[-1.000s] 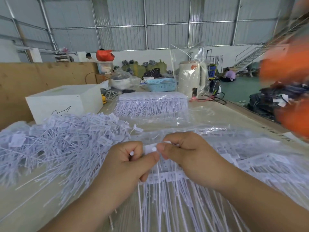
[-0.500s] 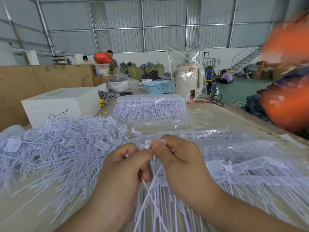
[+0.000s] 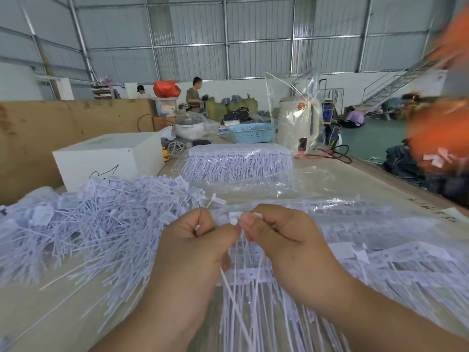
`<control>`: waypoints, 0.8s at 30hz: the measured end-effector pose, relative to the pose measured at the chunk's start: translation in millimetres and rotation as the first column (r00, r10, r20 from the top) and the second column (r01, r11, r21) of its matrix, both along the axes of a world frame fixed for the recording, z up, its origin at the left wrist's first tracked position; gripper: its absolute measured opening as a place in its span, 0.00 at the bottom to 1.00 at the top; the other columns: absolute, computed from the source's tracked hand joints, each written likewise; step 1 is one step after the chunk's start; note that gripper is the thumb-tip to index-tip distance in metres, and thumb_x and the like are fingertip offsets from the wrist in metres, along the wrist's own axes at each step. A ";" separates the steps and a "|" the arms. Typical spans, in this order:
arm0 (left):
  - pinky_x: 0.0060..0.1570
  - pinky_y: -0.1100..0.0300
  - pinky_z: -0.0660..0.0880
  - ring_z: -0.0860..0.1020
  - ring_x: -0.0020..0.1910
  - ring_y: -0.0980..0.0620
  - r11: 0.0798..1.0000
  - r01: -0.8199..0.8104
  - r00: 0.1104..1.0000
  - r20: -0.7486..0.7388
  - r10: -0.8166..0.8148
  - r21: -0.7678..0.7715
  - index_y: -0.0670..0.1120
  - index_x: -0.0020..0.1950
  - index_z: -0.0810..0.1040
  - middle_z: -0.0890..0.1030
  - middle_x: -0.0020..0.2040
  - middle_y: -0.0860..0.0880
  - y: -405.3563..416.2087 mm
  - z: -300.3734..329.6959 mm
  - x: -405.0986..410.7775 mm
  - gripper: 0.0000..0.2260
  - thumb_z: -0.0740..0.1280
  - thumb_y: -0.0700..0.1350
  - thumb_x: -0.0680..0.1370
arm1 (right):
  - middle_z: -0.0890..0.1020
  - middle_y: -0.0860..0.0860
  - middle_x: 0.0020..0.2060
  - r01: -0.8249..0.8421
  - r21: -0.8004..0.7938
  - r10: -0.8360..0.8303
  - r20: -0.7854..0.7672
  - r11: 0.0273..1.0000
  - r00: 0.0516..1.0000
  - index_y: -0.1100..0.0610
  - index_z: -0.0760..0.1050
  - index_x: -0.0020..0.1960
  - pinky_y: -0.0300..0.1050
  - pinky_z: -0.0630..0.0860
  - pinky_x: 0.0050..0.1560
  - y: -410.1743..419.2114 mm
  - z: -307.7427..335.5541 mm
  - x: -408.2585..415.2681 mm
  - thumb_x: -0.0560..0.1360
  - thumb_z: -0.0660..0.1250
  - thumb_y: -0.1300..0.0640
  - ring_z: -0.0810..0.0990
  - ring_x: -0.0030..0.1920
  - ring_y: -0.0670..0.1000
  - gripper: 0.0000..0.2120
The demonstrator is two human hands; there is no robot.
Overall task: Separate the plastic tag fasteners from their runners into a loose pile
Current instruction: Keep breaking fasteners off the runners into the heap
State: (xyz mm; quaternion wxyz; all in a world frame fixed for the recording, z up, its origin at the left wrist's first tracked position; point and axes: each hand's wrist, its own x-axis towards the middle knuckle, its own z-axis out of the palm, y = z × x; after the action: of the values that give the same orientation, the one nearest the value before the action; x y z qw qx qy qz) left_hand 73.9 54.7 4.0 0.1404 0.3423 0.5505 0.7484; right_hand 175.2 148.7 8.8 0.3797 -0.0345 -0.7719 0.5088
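Left hand (image 3: 195, 245) and right hand (image 3: 284, 240) thumb to thumb, each pinching the head end of a tag fastener (image 3: 234, 219) on the runner (image 3: 250, 271) beneath the palms; loose pile (image 3: 96, 224) just left of the left hand. Risk, likely: a hard twist snapping a stem. Or flicking the freed piece right, back among the unseparated strips (image 3: 393, 262).

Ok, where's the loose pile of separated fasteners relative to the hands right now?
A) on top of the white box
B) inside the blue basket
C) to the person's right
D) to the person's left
D: the loose pile spreads left of the left hand.
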 end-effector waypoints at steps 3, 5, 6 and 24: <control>0.32 0.58 0.63 0.62 0.24 0.51 0.990 -0.137 0.990 -0.036 0.135 -0.035 0.50 0.24 0.60 0.59 0.23 0.50 1.6 -1.5 -4.7 0.25 0.78 0.43 0.61 | 0.68 0.42 0.25 0.088 0.027 -0.088 -0.009 0.996 0.996 0.51 0.73 0.31 0.37 0.64 0.33 0.2 -1.4 1.0 0.81 0.62 0.57 0.65 0.28 0.42 0.19; 0.37 0.52 0.62 0.61 0.27 0.48 0.981 -0.194 0.980 0.030 0.195 -0.022 0.49 0.24 0.59 0.58 0.24 0.50 0.1 1.3 -18.7 0.27 0.80 0.46 0.63 | 0.63 0.47 0.26 0.119 0.034 -0.119 0.006 0.992 0.993 0.59 0.69 0.33 0.42 0.62 0.32 2.3 -1.5 5.4 0.81 0.62 0.53 0.61 0.28 0.46 0.19; 0.39 0.50 0.61 0.60 0.27 0.48 0.985 -0.175 0.982 0.072 0.174 -0.001 0.49 0.25 0.59 0.59 0.25 0.49 -2.4 4.2 -25.8 0.27 0.80 0.47 0.62 | 0.62 0.49 0.27 0.099 0.036 -0.099 0.007 0.994 0.995 0.61 0.67 0.34 0.42 0.61 0.31 2.5 -1.1 7.3 0.80 0.62 0.51 0.60 0.28 0.46 0.20; 0.31 0.44 0.75 0.75 0.32 0.39 0.971 0.111 0.801 -0.560 -0.213 -0.211 0.63 0.55 0.76 0.76 0.31 0.41 -13.9 -4.6 -8.8 0.13 0.61 0.63 0.74 | 0.74 0.36 0.24 -0.226 0.019 0.220 0.165 0.974 0.961 0.44 0.73 0.29 0.24 0.66 0.33 7.0 0.1 5.9 0.82 0.60 0.56 0.72 0.27 0.36 0.22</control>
State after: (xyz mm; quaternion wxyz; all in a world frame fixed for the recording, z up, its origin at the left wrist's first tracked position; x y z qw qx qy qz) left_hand 65.1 40.8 -0.6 0.0585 0.5861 0.5965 0.5452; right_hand 181.1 155.7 9.0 0.2566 0.0188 -0.8086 0.5291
